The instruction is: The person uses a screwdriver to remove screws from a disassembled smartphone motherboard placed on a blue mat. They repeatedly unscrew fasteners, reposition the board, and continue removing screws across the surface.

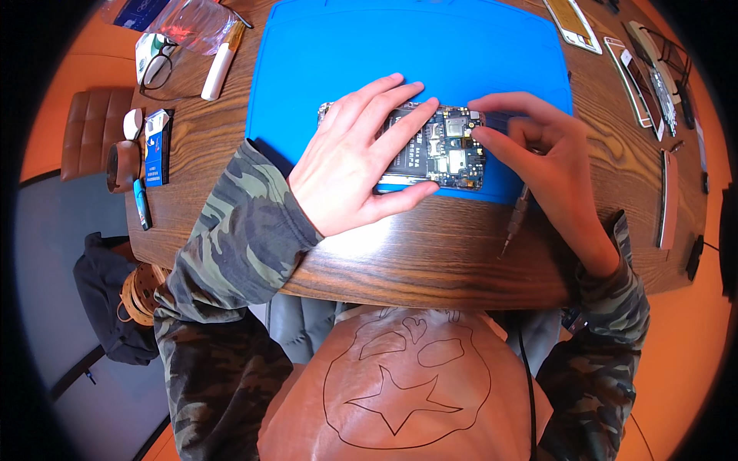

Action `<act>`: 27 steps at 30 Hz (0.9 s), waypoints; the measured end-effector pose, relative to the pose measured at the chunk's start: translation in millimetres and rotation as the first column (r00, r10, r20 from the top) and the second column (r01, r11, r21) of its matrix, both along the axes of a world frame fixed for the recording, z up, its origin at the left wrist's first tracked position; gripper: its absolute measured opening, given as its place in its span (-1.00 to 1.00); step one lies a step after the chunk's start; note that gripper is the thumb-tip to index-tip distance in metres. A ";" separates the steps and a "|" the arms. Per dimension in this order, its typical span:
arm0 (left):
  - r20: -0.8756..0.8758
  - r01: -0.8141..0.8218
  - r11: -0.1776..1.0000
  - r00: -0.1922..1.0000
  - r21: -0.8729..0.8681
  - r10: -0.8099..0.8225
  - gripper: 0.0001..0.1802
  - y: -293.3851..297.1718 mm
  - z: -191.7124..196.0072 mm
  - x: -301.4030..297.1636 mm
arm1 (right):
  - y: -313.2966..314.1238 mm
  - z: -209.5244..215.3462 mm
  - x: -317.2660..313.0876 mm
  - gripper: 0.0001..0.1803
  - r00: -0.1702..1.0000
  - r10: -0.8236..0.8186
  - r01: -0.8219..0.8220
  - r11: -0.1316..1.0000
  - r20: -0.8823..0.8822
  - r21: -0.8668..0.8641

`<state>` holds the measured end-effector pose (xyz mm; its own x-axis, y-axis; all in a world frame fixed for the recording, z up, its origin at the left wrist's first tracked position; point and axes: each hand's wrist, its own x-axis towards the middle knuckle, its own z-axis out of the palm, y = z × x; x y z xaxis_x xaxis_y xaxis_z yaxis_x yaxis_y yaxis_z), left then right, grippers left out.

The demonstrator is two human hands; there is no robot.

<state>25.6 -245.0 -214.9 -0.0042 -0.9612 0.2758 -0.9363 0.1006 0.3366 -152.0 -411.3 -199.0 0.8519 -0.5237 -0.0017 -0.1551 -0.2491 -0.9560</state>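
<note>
Resting at the near edge of a blue work mat (346, 46), an opened phone (442, 150) with its circuit board bare lies between the two hands on the round wooden table (430, 253). The left hand (350, 165) lies flat across the phone's left half, fingers spread and extended, pressing down rather than gripping; it hides most of that side, so what sits under the palm cannot be made out. The right hand (546, 165) is curled at the phone's right end, its thumb and forefinger pinched together over the board; whatever they nip is too small to tell. A slim screwdriver (515, 219) runs under this hand, its tip pointing toward the table's near edge, its upper part concealed by the palm.

Farther left, a small open box (157, 146) stands by a dark round holder (123, 165); its contents are hard to read. Beyond these lie glasses (157, 69), a white marker (217, 71) and a clear plastic bottle (192, 21), cut off by the picture's rim. Far right, phone panels and frames (642, 81) lie spread out, well apart from the hands.
</note>
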 end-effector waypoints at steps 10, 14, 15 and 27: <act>0.096 0.006 1.000 0.995 0.007 -0.007 -0.20 -1.5 0.9 0.5 | 1.3 3.3 -4.5 -0.65 0.994 0.015 -0.028 0.991 -0.106 -0.128; 0.031 0.023 0.999 0.999 -0.035 -0.022 -0.24 -1.1 1.6 -0.3 | -2.4 8.2 -6.3 -0.69 0.984 0.038 -0.068 0.983 -0.173 -0.170; 0.058 0.048 0.998 0.997 -0.044 -0.045 -0.26 -1.3 1.8 0.5 | -2.8 9.2 -7.1 -0.71 0.985 0.042 -0.073 0.980 -0.170 -0.185; 0.084 0.074 0.997 0.994 -0.008 -0.073 -0.33 -0.4 0.6 1.4 | -2.8 11.4 -9.0 -0.70 0.979 0.054 -0.101 0.967 -0.199 -0.235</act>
